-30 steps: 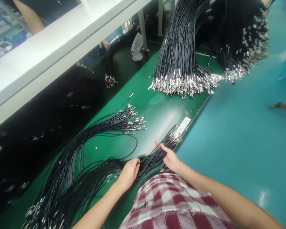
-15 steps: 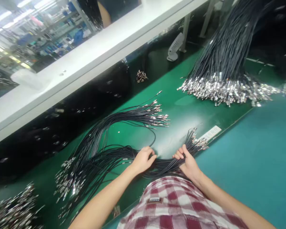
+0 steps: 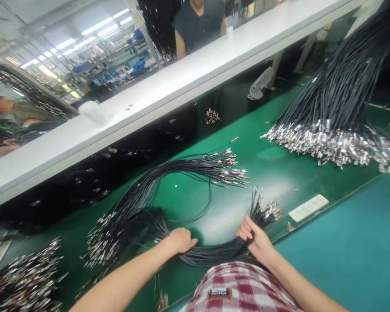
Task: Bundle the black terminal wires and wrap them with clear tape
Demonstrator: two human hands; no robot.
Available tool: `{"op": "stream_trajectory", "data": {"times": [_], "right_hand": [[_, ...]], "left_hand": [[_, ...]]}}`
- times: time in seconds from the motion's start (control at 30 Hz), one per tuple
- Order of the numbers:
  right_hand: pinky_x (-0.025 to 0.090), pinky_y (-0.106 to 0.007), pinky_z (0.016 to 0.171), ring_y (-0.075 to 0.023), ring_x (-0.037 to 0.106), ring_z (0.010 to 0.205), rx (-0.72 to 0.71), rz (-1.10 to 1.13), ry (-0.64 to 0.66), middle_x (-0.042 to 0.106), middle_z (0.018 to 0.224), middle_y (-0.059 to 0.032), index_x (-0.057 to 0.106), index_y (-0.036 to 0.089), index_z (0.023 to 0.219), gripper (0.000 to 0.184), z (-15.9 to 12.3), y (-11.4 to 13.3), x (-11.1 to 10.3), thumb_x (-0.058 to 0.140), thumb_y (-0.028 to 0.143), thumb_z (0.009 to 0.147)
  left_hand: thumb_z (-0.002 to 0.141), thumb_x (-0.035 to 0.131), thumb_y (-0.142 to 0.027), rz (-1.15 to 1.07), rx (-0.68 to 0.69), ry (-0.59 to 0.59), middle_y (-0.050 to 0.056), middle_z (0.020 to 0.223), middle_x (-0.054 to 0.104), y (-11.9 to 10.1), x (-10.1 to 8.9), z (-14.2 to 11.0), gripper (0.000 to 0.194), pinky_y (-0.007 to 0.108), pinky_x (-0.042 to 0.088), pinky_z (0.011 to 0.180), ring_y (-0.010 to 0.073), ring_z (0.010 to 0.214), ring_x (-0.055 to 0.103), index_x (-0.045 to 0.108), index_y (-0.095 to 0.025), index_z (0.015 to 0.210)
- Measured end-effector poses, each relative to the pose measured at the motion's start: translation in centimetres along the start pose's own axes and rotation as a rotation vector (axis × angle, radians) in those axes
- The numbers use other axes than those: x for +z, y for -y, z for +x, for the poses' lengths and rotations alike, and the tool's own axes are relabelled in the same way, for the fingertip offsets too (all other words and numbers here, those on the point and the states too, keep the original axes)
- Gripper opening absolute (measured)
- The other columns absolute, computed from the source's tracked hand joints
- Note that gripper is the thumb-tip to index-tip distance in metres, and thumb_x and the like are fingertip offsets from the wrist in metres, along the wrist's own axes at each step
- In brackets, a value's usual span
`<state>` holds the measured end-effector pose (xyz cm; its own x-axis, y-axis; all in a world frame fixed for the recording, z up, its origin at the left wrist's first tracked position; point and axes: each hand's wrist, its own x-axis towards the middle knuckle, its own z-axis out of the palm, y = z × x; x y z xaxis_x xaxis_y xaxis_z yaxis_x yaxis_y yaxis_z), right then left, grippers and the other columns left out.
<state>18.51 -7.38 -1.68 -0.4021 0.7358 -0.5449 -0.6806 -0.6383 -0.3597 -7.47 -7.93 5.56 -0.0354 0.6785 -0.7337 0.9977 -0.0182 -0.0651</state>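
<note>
A bundle of thin black cables point(image 3: 211, 255) with metal-tipped ends lies along the near side of the green bench, in front of my checked clothing. My right hand point(image 3: 254, 238) is closed around it just behind its right-hand tips. Farther left, my left hand point(image 3: 183, 241) wraps the same bundle from above, its fingers mostly hidden. Beyond that hand the cables bend and fan out, blurred, to the left. Another black cable bundle point(image 3: 178, 167) lies loose behind, curving left, with its tips toward the middle of the bench.
A thick hanging mass of cables point(image 3: 341, 99) reaches the bench at right. More metal tips point(image 3: 32, 277) pile up at lower left. A white label point(image 3: 308, 208) is stuck near the front edge. Behind runs a white ledge point(image 3: 169, 82); a person point(image 3: 199, 26) is beyond it.
My left hand has slid left along the cable bundle, widening the gap between my hands. My right hand keeps its hold. The camera view has shifted, showing more of the background.
</note>
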Motion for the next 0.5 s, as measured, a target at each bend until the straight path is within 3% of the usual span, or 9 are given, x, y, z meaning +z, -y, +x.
{"op": "stream_trajectory", "data": {"times": [0.07,0.13,0.23,0.3,0.4,0.5], "right_hand": [[0.041,-0.034,0.068,-0.0104,0.033,0.048,0.025,-0.027,-0.113,0.033,0.043,0.0074,0.041,0.022,0.048,0.056,1.0,-1.2,-2.5,0.085,0.052,0.062],[0.042,-0.035,0.07,-0.0111,0.035,0.049,0.021,0.005,-0.161,0.035,0.045,0.0071,0.043,0.022,0.049,0.054,1.5,-1.6,-4.1,0.086,0.052,0.062],[0.044,-0.036,0.072,-0.0115,0.035,0.051,0.02,0.057,-0.194,0.037,0.046,0.007,0.044,0.022,0.05,0.053,1.6,-1.1,-4.7,0.086,0.051,0.061],[0.044,-0.036,0.072,-0.0117,0.036,0.05,0.035,0.063,-0.224,0.036,0.045,0.0071,0.045,0.022,0.05,0.052,1.7,-0.8,-4.4,0.087,0.051,0.059],[0.045,-0.037,0.073,-0.0123,0.037,0.051,0.055,0.054,-0.249,0.037,0.045,0.0069,0.046,0.022,0.051,0.052,2.1,-0.4,-4.0,0.087,0.053,0.058],[0.045,-0.037,0.074,-0.0121,0.037,0.05,0.078,0.044,-0.243,0.038,0.045,0.0067,0.045,0.022,0.049,0.054,2.6,-0.1,-4.0,0.087,0.055,0.057]], "left_hand": [[0.085,0.056,-0.035,0.018,0.022,-0.004,0.021,0.095,0.073,-1.6,1.8,2.0,0.031,0.039,0.053,0.078,0.0335,0.092,0.07,0.073,-0.011,0.09],[0.089,0.051,-0.029,0.013,0.095,-0.075,0.018,0.105,0.071,-3.2,2.0,3.9,0.028,0.039,0.051,0.086,0.0307,0.099,0.068,0.07,-0.014,0.101],[0.092,0.049,-0.034,-0.022,0.24,-0.309,0.015,0.114,0.066,-5.4,-0.1,6.7,0.031,0.041,0.047,0.095,0.0286,0.108,0.062,0.061,-0.016,0.114],[0.084,0.06,-0.045,-0.052,0.198,-0.428,0.018,0.121,0.06,-6.6,-1.9,8.8,0.05,0.045,0.047,0.095,0.0323,0.113,0.058,0.055,-0.013,0.122],[0.069,0.072,-0.048,-0.057,0.007,-0.371,0.021,0.125,0.056,-7.0,-4.2,12.2,0.072,0.043,0.05,0.087,0.0345,0.111,0.058,0.05,-0.009,0.126],[0.074,0.067,-0.028,0.0,0.009,-0.283,0.017,0.117,0.061,-4.0,-6.7,14.7,0.049,0.036,0.049,0.084,0.0282,0.105,0.061,0.054,-0.012,0.119]]}}
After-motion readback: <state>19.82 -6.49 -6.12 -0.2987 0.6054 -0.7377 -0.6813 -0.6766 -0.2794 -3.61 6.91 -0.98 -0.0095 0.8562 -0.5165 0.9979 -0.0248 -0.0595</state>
